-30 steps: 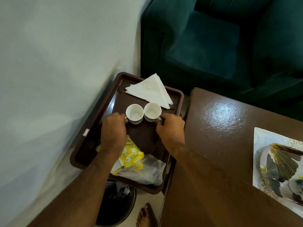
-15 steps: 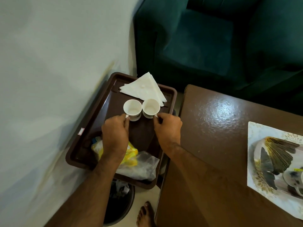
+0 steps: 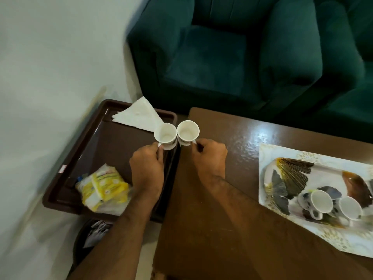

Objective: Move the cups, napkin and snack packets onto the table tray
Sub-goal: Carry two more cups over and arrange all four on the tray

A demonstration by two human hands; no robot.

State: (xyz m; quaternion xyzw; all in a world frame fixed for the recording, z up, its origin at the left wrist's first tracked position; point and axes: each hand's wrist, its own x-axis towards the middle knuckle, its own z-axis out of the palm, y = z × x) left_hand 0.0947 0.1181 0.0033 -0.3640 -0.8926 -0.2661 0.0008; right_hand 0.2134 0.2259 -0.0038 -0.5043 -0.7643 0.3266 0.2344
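Observation:
My left hand grips the handle of a white cup, held in the air over the right rim of the brown tray. My right hand holds a second white cup by its handle, rim touching the first, above the left edge of the wooden table. A folded white napkin lies at the far end of the brown tray. Yellow snack packets lie at its near end. The patterned table tray sits at the right with two cups on it.
A dark green armchair stands behind the table. A white wall runs along the left of the brown tray. A dark bin with rubbish sits on the floor below the tray's near edge.
Both hands have lifted the two cups off the brown tray and carried them right, toward the table. The view has swung right, showing more of the patterned tray.

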